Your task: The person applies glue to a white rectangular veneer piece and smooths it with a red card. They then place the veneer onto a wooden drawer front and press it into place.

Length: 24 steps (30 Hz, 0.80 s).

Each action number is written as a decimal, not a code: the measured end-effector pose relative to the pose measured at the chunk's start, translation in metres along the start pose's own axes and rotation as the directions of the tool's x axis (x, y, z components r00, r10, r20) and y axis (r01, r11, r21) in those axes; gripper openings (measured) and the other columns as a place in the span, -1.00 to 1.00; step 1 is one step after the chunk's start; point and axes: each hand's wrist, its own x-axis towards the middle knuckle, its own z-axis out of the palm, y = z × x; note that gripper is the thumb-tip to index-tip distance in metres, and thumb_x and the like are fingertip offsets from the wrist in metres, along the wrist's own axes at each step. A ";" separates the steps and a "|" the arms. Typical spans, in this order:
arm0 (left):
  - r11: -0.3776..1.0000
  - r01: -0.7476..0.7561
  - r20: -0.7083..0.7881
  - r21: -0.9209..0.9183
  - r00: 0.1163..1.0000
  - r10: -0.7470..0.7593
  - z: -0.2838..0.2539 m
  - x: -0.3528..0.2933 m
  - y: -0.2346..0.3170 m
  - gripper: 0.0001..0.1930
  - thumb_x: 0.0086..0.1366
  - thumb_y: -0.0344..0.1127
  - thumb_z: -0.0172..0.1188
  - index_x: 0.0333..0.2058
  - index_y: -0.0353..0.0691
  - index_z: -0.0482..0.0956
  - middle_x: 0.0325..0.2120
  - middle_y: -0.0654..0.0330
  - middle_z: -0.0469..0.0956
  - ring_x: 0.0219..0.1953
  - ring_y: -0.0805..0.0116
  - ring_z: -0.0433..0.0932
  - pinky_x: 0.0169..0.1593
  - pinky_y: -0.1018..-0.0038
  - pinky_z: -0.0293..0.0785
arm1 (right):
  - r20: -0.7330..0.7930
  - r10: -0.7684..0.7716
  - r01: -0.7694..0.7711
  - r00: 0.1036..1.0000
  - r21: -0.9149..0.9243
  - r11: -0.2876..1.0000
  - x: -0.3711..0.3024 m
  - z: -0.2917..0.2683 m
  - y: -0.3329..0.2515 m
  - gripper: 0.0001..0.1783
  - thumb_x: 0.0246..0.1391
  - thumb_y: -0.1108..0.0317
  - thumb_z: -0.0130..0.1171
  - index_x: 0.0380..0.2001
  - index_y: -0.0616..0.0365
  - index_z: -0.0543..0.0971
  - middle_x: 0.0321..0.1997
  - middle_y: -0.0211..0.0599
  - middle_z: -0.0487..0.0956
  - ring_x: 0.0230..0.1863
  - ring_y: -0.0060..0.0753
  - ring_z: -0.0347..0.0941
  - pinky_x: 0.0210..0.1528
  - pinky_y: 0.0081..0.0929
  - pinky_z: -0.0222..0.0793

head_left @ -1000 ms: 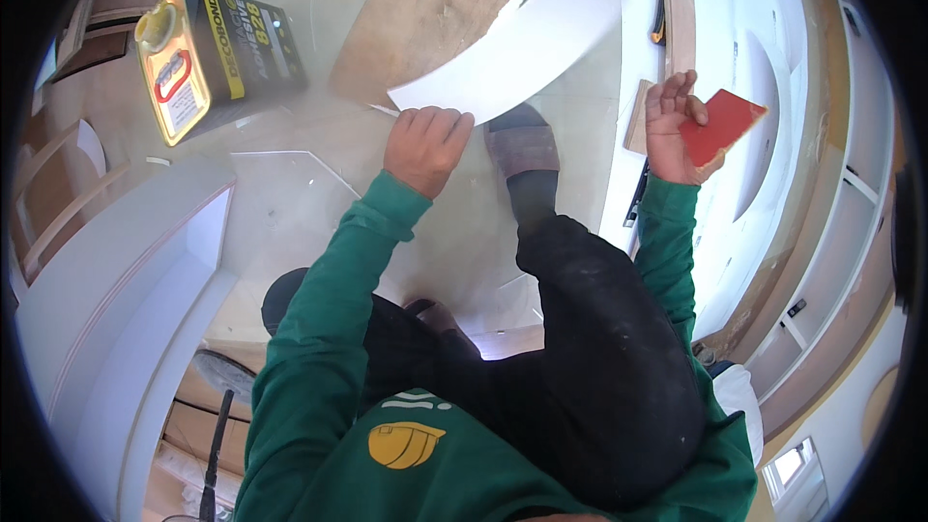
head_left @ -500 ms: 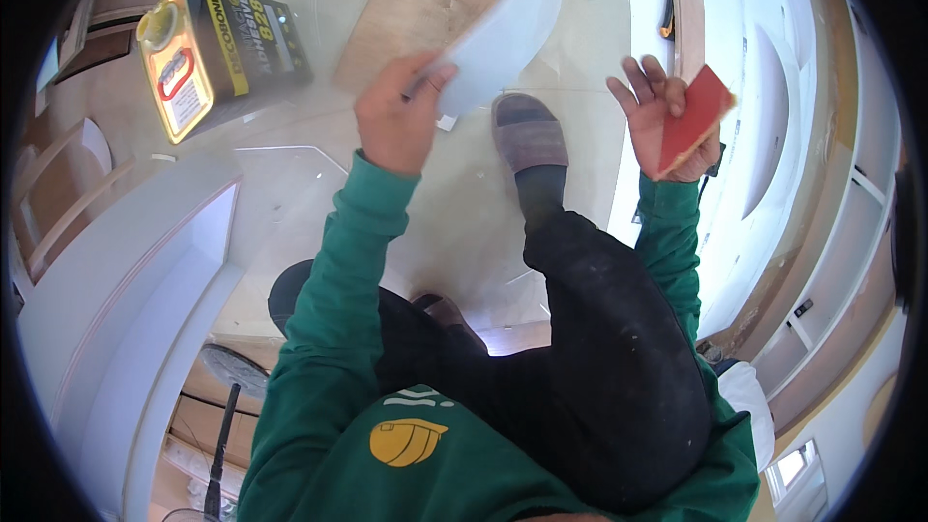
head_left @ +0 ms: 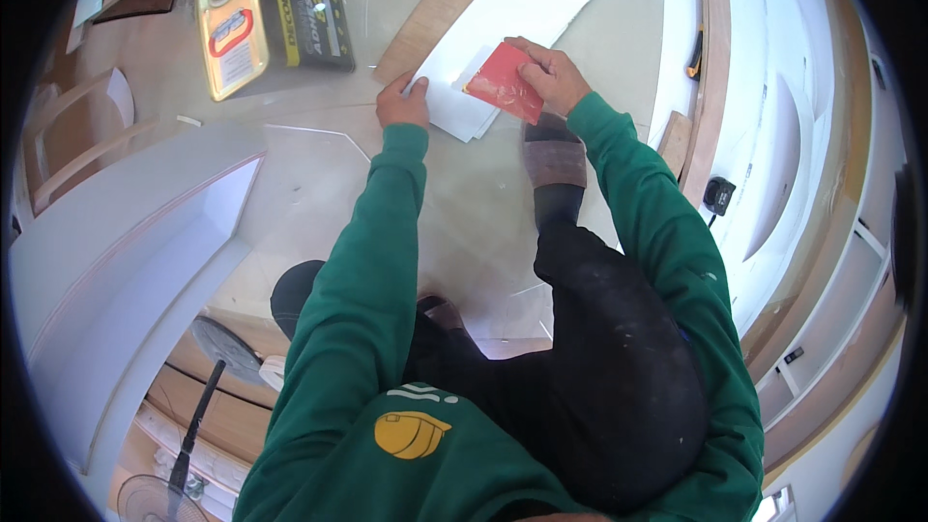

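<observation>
My left hand [head_left: 402, 102] grips the near left corner of a thin white sheet [head_left: 517, 5], thumb on top. The sheet lies over a brown wooden board [head_left: 440, 12], whose bare wood shows along the left and far sides. Between the thumb and fingers of my right hand [head_left: 556, 79] is a flat red rectangular piece [head_left: 505, 87] with pale smears. It is above the sheet's near right part and hides some of it. Whether the red piece touches the sheet, I cannot tell.
A black and yellow adhesive tin [head_left: 314, 27] stands at the far left. A white box-like panel [head_left: 126, 261] fills the left side. To the right run a long wooden strip [head_left: 710, 68], a yellow-black cutter [head_left: 695, 53] and a black device [head_left: 718, 195]. My sandalled foot [head_left: 555, 159] is near the sheet.
The white sheet was raised and curved and now lies flatter over the board. My right hand has swung left with the red piece, from beside the strip to above the sheet.
</observation>
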 end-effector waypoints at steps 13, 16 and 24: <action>0.941 -0.326 -0.594 -0.092 0.776 0.211 -0.082 -0.006 0.045 0.37 -0.26 -0.21 0.60 0.37 -0.29 -0.28 0.27 -0.10 0.02 0.29 -0.01 0.09 0.33 0.21 0.07 | 0.095 0.046 -0.070 0.994 0.261 0.963 0.018 -0.031 0.047 -0.52 0.21 0.23 -0.08 0.05 0.38 0.48 -0.05 -0.25 0.57 -0.07 -0.50 0.46 0.05 -0.54 0.34; 0.864 -0.422 -0.691 -0.273 0.711 0.129 -0.085 0.028 0.066 0.37 -0.29 -0.23 0.61 0.35 -0.33 -0.29 0.24 -0.11 0.06 0.30 0.00 0.09 0.34 0.23 0.06 | 0.036 0.084 -0.091 0.996 0.329 0.940 0.015 -0.020 0.037 -0.52 0.20 0.24 -0.08 0.05 0.38 0.48 -0.08 -0.27 0.56 -0.08 -0.52 0.44 0.02 -0.55 0.33; 0.808 -0.577 -0.605 -0.121 0.688 0.400 -0.136 0.070 0.074 0.14 -0.29 -0.25 0.63 0.19 -0.43 0.03 0.08 -0.06 0.29 0.11 0.19 0.33 0.21 0.31 0.27 | -0.164 0.050 0.001 0.985 0.295 0.955 0.015 -0.019 0.065 -0.61 0.18 0.25 0.00 -0.09 0.36 0.56 -0.24 -0.36 0.59 -0.23 -0.57 0.44 -0.14 -0.55 0.37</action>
